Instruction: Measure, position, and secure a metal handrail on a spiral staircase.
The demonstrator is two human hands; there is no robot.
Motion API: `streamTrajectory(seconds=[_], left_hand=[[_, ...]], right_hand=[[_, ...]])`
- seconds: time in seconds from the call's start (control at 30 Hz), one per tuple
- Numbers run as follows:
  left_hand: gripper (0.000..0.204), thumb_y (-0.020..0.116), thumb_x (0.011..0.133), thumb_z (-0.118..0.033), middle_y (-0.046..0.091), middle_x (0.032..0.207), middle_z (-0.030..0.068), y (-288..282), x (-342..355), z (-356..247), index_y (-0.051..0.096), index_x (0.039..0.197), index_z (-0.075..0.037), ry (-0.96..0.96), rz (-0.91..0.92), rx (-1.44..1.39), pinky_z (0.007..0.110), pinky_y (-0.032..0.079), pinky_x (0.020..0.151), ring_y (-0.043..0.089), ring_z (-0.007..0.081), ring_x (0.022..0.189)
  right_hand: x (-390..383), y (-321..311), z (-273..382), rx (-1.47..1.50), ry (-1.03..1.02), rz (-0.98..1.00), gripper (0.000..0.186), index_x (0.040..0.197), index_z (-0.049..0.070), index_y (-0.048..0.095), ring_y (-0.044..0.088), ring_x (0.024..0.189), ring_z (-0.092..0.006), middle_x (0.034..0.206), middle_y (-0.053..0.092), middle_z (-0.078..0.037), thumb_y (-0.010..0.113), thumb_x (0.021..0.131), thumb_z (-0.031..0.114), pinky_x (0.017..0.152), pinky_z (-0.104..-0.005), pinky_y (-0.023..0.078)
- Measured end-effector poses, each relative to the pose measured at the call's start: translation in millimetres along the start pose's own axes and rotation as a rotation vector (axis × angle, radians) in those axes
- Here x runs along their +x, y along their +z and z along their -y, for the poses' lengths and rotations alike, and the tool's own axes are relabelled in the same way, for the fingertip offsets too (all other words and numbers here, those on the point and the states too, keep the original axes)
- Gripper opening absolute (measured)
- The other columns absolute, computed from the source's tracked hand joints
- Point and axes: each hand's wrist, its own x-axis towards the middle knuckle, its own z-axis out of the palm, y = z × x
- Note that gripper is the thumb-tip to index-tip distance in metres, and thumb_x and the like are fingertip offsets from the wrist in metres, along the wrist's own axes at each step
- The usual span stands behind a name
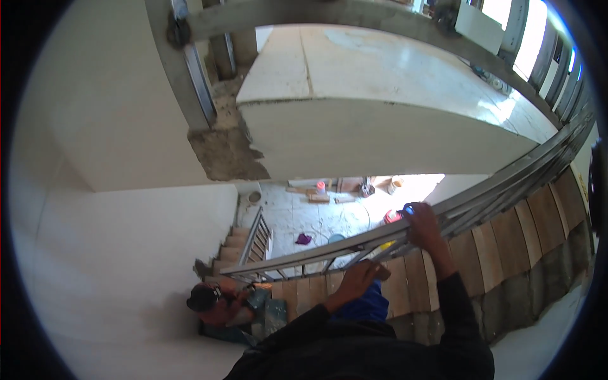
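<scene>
A grey metal stair railing (354, 242) runs across in front of me, from lower left up to the right. My right hand (423, 229) is closed at its top rail, with a small blue object (408, 209) showing at the fingers; its kind is unclear. Lower and to the left, just on my side of the rail, my left hand (358, 278) is bent with its fingers closed. By its fingertips shows a small brown block-like piece (382, 273), apparently held, though the grip is partly hidden. Blue trousers (367, 305) show below this hand.
Wood-coloured stair treads (491, 244) rise to the right. Down at the left a person in a dark cap (202, 297) crouches on the stairs by the wall. Far below, a tiled floor (288, 212) holds a red bucket (392, 216) and a purple cloth (303, 239). Overhead hangs a metal frame (316, 12).
</scene>
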Motion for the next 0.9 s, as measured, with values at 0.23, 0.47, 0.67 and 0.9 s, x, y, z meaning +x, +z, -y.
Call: streamTrajectory(seconds=[0.23, 0.47, 0.67, 0.9], left_hand=[[0.029, 0.069, 0.099, -0.027, 0.075, 0.088, 0.0162, -88.1, -5.2, -48.2, 0.077, 0.105, 0.0, -0.161, -0.184, -0.109, 0.034, 0.055, 0.067, 0.072, 0.0183, 0.075], [0.023, 0.08, 0.088, -0.021, 0.075, 0.098, 0.0123, -180.7, 35.4, -195.8, 0.075, 0.103, -0.004, 0.419, -0.571, 0.624, 0.039, 0.056, 0.08, 0.072, 0.0269, 0.089], [0.047, 0.074, 0.092, -0.024, 0.064, 0.119, 0.0151, -257.4, 130.2, -339.4, 0.065, 0.133, -0.004, 0.984, -0.686, 1.228, 0.045, 0.049, 0.099, 0.06, 0.033, 0.114], [0.054, 0.064, 0.1, -0.046, 0.073, 0.116, 0.0209, -278.7, 231.3, -395.8, 0.068, 0.128, 0.0, 0.691, -0.318, 1.268, 0.043, 0.055, 0.092, 0.071, 0.0362, 0.097]], right_hand=[[-8.3, -31.5, 132.7, 1.277, 0.294, 0.008, 0.042, 0.131, 0.005, 0.062, 0.071, 0.104, -0.0272, 0.113, 0.073, -0.013, 0.073, 0.091, 0.011, 0.095, -0.0394, 0.055], [8.5, -87.7, 132.8, 1.268, 0.275, -0.219, 0.018, 0.107, 0.002, 0.073, 0.072, 0.09, -0.0188, 0.097, 0.075, -0.01, 0.073, 0.091, 0.01, 0.079, -0.0314, 0.056], [48.5, -165.8, 110.1, 1.475, 0.16, -0.666, 0.019, 0.112, -0.004, 0.063, 0.075, 0.076, -0.0208, 0.098, 0.069, -0.013, 0.069, 0.096, 0.004, 0.064, -0.0303, 0.067], [60.9, -182.0, 139.0, 1.469, 0.235, -0.738, 0.025, 0.115, -0.003, 0.063, 0.074, 0.075, -0.0173, 0.099, 0.067, -0.01, 0.072, 0.092, 0.001, 0.057, -0.0255, 0.059]])
